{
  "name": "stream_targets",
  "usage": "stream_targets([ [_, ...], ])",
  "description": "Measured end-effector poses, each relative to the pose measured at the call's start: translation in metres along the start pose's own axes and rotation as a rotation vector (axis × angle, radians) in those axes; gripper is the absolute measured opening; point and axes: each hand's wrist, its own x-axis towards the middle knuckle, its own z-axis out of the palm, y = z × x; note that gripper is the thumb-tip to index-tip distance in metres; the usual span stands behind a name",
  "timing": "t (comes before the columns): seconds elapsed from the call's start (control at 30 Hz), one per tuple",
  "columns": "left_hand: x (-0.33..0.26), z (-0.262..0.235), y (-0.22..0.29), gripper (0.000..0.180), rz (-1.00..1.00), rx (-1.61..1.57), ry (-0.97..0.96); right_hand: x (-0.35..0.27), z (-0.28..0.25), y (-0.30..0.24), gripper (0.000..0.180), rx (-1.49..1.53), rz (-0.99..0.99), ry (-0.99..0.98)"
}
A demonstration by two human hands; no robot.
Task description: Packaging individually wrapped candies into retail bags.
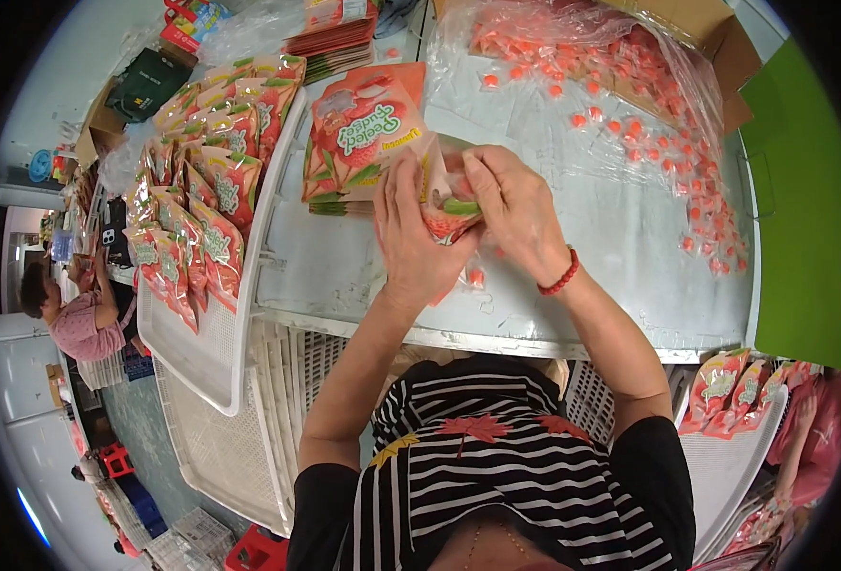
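In the middle of the table I hold a red and green printed pouch (447, 219), tilted, with its mouth toward the right. My left hand (413, 238) is closed around its near left side. The fingers of my right hand (523, 211) are curled at the pouch's mouth, thumb on top, gripping its edge; whether candies are also in them is hidden. Just beyond my left hand lies a stack of flat pouches (368, 114) in the same print. A wrapped red candy (476, 278) rests on the table below the hands.
Wrapped red candies (634, 143) spill from a plastic-lined cardboard box (725, 57) at the far right. On the left, a white tray (239, 371) holds several filled pouches (192, 200). Another pile of flat pouches (335, 33) stands behind. Co-workers, one in a pink shirt (92, 328), are at both sides.
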Motion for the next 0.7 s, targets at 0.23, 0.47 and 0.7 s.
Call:
stream_targets([
  [0.23,0.001,-0.037,-0.008,0.1,-0.195,-0.297,0.079,-0.016,-0.018,0.015,0.039,-0.269,-0.219,0.037],
  [0.47,-0.01,-0.068,-0.022,0.103,-0.126,-0.077,0.147,-0.064,0.042,0.078,0.073,-0.77,-0.266,-0.183],
  [0.7,-0.019,-0.069,-0.025,0.104,-0.129,0.0,0.122,-0.064,0.048,0.095,0.043,-0.685,-0.28,-0.135],
])
